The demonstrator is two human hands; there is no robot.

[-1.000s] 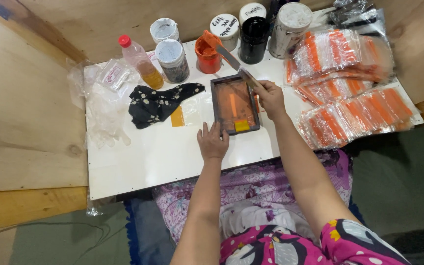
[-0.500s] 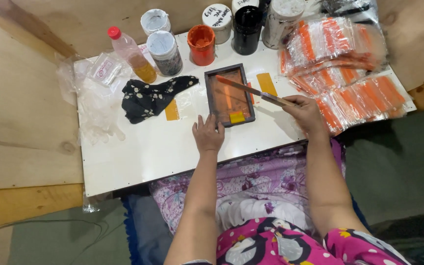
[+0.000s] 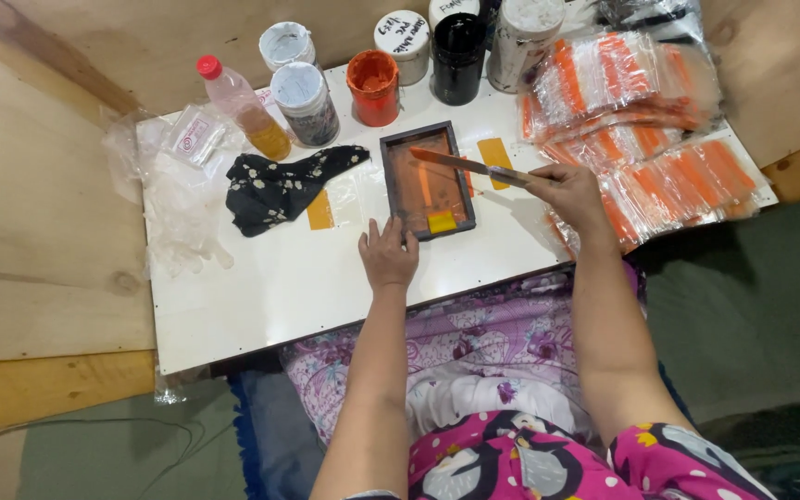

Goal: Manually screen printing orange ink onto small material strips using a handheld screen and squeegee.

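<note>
The left hand (image 3: 388,255) lies flat and open on the white desk (image 3: 261,296), with its fingertips pressing the near edge of a small dark-framed printing screen (image 3: 426,180) smeared with orange ink. The screen sits in the middle of the desk, and a little yellow patch shows near its closest end. The right hand (image 3: 565,190) grips the handle of a thin flat spatula (image 3: 469,165) with orange on its blade. The blade reaches across the top of the screen.

Piles of clear plastic packets with orange strips (image 3: 636,139) fill the right side of the desk, some reaching the right edge. Along the far edge stands a row of pots: an open orange paint jar (image 3: 373,86), a black jar (image 3: 458,57), and round tubs with white lids (image 3: 300,88). A clear bottle with a red cap (image 3: 243,106) and yellow liquid stands near the far left corner. A black cloth with small white flowers (image 3: 280,185) lies left of the screen. Empty clear bags (image 3: 173,185) lie by the left edge, one with a small red mark. Two yellow tape pieces (image 3: 319,210) are stuck on the desk.
</note>
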